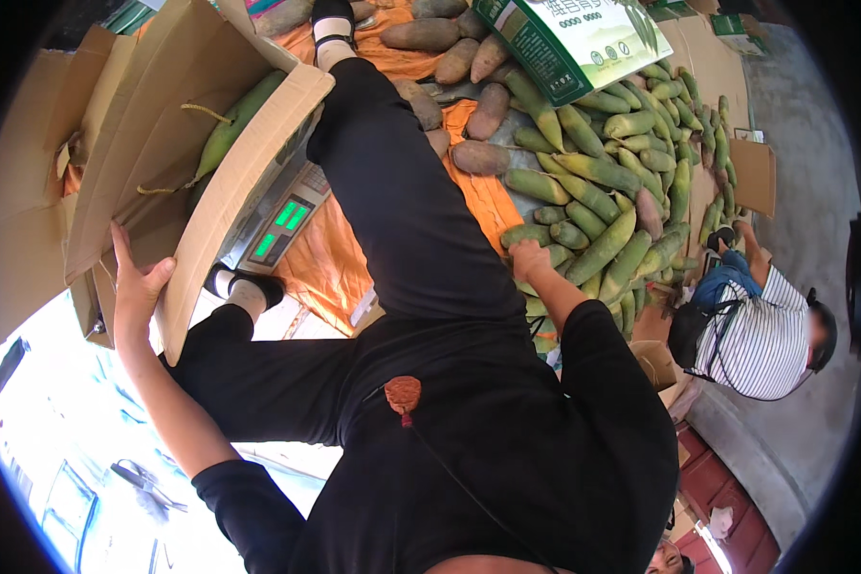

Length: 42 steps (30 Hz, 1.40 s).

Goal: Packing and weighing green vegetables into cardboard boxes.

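Note:
My left hand [140, 287] is at the open edge of a cardboard box [244, 182], thumb and forefinger spread apart, the thumb beside the near flap. Inside the box lies a large green radish [244, 120] with stringy stem ends. The box rests on a scale with a lit green display [284, 226]. At the near left edge of a heap of green radishes [598, 170], my right hand [529, 260] has its fingers curled on a green radish [526, 233]; the fingertips are partly hidden.
Reddish-brown tubers [480, 158] lie left of the heap on orange sheeting [493, 206]. A printed green-and-white carton [584, 48] stands on the far side. To the right, a person in a striped shirt [761, 335] bends near the heap. My legs straddle the space between box and heap.

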Motion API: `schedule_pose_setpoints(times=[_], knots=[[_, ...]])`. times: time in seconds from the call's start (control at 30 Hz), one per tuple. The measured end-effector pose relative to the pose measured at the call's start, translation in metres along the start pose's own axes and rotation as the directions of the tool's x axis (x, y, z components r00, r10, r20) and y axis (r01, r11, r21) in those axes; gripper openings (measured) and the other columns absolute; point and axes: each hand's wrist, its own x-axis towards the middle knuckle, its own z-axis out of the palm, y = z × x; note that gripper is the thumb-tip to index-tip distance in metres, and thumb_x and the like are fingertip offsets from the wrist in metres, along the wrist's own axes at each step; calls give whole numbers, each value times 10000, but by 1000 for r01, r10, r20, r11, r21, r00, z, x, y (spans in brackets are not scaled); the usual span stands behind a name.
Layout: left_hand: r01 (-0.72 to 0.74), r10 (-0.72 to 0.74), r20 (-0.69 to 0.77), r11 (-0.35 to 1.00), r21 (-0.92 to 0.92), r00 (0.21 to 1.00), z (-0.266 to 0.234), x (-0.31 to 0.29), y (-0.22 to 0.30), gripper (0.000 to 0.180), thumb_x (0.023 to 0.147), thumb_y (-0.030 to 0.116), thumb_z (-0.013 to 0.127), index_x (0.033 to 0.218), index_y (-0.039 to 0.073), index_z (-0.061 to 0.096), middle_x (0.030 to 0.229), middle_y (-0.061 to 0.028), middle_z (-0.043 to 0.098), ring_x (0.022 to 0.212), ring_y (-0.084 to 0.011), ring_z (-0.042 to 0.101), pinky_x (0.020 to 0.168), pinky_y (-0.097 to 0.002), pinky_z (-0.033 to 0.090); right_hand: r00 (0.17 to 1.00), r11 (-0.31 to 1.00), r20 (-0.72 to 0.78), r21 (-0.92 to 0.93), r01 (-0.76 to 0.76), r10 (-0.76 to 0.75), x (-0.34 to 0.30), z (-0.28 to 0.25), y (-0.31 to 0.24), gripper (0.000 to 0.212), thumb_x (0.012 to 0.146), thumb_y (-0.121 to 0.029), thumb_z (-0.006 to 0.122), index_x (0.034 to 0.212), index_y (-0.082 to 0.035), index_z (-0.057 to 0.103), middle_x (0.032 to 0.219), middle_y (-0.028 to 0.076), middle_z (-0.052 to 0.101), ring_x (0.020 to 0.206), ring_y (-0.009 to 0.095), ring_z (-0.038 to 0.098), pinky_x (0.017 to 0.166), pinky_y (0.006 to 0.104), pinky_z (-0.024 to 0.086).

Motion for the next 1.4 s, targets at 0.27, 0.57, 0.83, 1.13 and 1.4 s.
schedule_pose_setpoints(times=[0.27, 0.57, 0.83, 1.13, 1.4], knots=[[-16, 14, -43, 999, -48, 999, -10, -5, -9, 1340, 577, 513, 861, 1522, 103, 3, 1540, -247, 173, 998, -264, 659, 882, -366, 509, 979, 908, 68, -364, 205, -194, -31, -13, 5, 278, 853, -168, 588, 1129, -153, 623, 1184, 46, 549, 1190, 247, 452, 949, 440, 411], [95, -98, -23, 989, -113, 995, -3, -17, 24, 1262, 635, 190, 856, 1515, 73, -40, 1006, -243, 665, 871, -245, 675, 853, -346, 506, 966, 917, -89, -348, 196, -241, -21, -25, 37, 265, 781, -99, 626, 1042, -139, 601, 1100, 58, 582, 1103, 281, 522, 866, 407, 489], [104, -111, -66, 989, -109, 992, -3, -19, 22, 1280, 605, 165, 880, 1525, 106, -8, 1036, -228, 642, 774, -216, 652, 769, -333, 524, 873, 978, -456, 30, 208, -172, -35, -92, 43, 432, 692, -55, 706, 1101, -60, 569, 1114, 156, 575, 1048, 386, 517, 903, 443, 442], [85, -89, -74, 995, -46, 993, -4, -17, 16, 1364, 505, 279, 918, 1500, 13, 24, 1500, -263, 262, 1370, -314, 310, 1120, -373, 299, 532, 590, -846, 451, 670, 42, -63, -258, 8, 459, 825, 24, 640, 1260, 6, 493, 1259, 129, 526, 1161, 234, 506, 1002, 336, 383], [60, -63, -79, 998, -34, 995, -3, -15, 11, 1371, 497, 316, 920, 1499, 14, 35, 1511, -250, 246, 1418, -316, 241, 1148, -374, 260, 342, -40, -939, 344, 938, -39, -140, -406, -121, 414, 882, 12, 584, 1281, 16, 472, 1267, 115, 533, 1142, 198, 534, 959, 316, 454]])
